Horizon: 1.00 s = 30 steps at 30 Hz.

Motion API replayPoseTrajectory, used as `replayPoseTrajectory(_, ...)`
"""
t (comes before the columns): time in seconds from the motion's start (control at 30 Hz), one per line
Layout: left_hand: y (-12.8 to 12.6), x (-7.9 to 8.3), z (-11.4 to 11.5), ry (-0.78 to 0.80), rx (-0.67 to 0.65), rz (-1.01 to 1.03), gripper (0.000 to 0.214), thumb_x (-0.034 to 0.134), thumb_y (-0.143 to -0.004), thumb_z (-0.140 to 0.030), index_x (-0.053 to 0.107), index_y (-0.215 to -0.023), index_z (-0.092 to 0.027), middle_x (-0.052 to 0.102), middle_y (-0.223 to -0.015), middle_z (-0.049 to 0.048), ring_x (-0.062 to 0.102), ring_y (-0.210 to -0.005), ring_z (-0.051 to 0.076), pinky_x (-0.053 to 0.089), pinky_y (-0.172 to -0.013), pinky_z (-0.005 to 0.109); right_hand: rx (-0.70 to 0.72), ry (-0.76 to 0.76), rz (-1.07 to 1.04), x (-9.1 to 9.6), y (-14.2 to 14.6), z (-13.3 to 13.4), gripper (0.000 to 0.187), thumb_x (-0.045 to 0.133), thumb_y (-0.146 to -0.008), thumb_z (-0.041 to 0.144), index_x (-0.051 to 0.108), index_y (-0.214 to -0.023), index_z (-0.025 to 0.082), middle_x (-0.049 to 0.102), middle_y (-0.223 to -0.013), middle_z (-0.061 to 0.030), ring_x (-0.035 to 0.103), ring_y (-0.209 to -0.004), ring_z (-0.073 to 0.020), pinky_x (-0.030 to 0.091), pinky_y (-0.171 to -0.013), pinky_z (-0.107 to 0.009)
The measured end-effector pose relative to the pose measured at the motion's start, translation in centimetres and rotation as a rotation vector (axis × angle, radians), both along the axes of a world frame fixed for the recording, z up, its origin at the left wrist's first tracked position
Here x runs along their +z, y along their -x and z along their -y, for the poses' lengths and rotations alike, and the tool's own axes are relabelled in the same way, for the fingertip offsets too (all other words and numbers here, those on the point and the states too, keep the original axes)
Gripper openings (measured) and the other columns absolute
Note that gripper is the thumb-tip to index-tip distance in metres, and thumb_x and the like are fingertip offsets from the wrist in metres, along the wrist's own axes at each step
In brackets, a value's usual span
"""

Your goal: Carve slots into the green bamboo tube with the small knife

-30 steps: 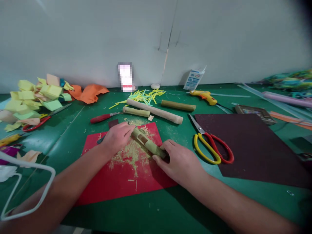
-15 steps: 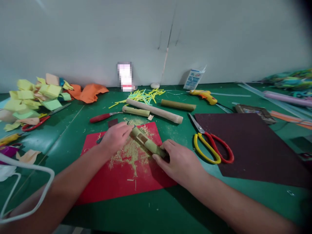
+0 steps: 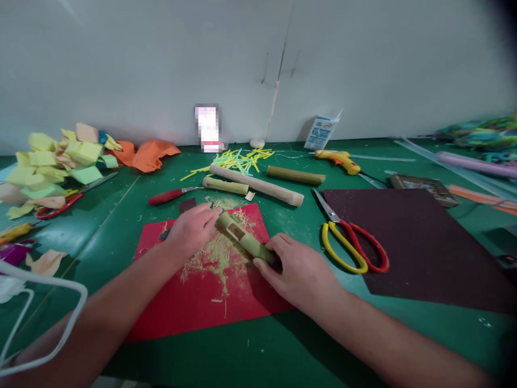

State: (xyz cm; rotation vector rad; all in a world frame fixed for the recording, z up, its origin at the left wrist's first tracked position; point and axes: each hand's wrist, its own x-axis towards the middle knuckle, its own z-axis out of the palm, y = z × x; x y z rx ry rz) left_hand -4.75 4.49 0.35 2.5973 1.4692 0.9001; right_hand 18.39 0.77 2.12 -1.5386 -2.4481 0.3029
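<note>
A green bamboo tube [image 3: 255,245] with a rectangular window cut in its side lies slantwise over a red sheet [image 3: 194,310]. My right hand [image 3: 301,269] is closed around the tube's near end. At the far end my left hand [image 3: 193,229] is closed on a thin dark tool [image 3: 165,235]; most of it is hidden in the fist, so its kind is unclear. Its tip seems to touch the tube's far end. Pale shavings and dust [image 3: 216,264] cover the middle of the red sheet.
Behind the sheet lie a red-handled tool [image 3: 166,196], a split bamboo piece [image 3: 226,186], a wooden rod [image 3: 258,184] and another bamboo tube [image 3: 296,175]. Scissors [image 3: 349,242] rest on a dark sheet [image 3: 428,248] at right. A white frame [image 3: 78,312] overlaps my left forearm.
The bamboo tube seems turned slightly, so its cut window shows more of the hollow inside. Both hands keep nearly the same places and grips.
</note>
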Motion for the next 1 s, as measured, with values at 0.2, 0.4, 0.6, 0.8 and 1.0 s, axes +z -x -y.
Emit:
replayPoseTrajectory(0.2,-0.6,-0.3,0.2,0.038,-0.137,-0.027,0.026,0.04,-0.091,-0.02,0.063,-0.103,-0.013,0.061,-0.083,0.0078,0.058,-0.08,0.017,0.047,-0.073,0.029,-0.001,-0.001,0.002,-0.3,0.1,-0.1,0.017,0.049,-0.081,0.037,0.05,-0.077,0.021,0.056,-0.078,-0.0007,0.049,-0.063,-0.0137,0.028,-0.051,-0.027)
replayPoseTrajectory(0.4,-0.4,0.4,0.3,-0.002,-0.082,0.147,0.024,0.044,-0.09,-0.021,0.064,-0.102,-0.015,0.063,-0.092,0.0082,0.058,-0.086,0.017,0.046,-0.078,0.029,0.004,0.024,0.011,-0.2,0.1,-0.1,0.016,0.048,-0.081,0.037,0.05,-0.078,0.021,0.056,-0.079,-0.0012,0.051,-0.065,-0.0154,0.03,-0.053,-0.028)
replayPoseTrajectory(0.6,-0.3,1.0,0.2,0.436,0.205,0.758,0.024,0.054,-0.084,-0.032,0.065,-0.1,-0.018,0.058,-0.073,0.002,0.045,-0.051,0.007,0.035,-0.045,0.02,-0.001,0.036,-0.012,-0.2,-0.1,-0.1,0.019,0.047,-0.081,0.039,0.05,-0.078,0.021,0.055,-0.078,-0.0012,0.05,-0.065,-0.0151,0.03,-0.054,-0.028)
replayPoseTrajectory(0.8,-0.5,1.4,0.1,0.738,0.133,1.129,0.026,0.057,-0.082,-0.032,0.065,-0.099,-0.014,0.057,-0.073,0.0025,0.038,-0.047,0.004,0.025,-0.041,0.017,-0.004,0.036,-0.019,-0.2,-0.1,-0.1,0.018,0.048,-0.081,0.039,0.05,-0.078,0.021,0.056,-0.078,-0.0009,0.05,-0.065,-0.0151,0.03,-0.054,-0.028)
replayPoseTrajectory(1.0,-0.4,1.6,0.2,0.747,0.15,1.147,0.023,0.058,-0.081,-0.03,0.066,-0.092,-0.012,0.059,-0.074,0.0039,0.039,-0.048,0.004,0.027,-0.043,0.018,0.001,0.054,-0.029,-0.3,-0.2,-0.3,0.019,0.048,-0.081,0.04,0.051,-0.078,0.021,0.056,-0.078,-0.0009,0.05,-0.067,-0.0157,0.031,-0.055,-0.028)
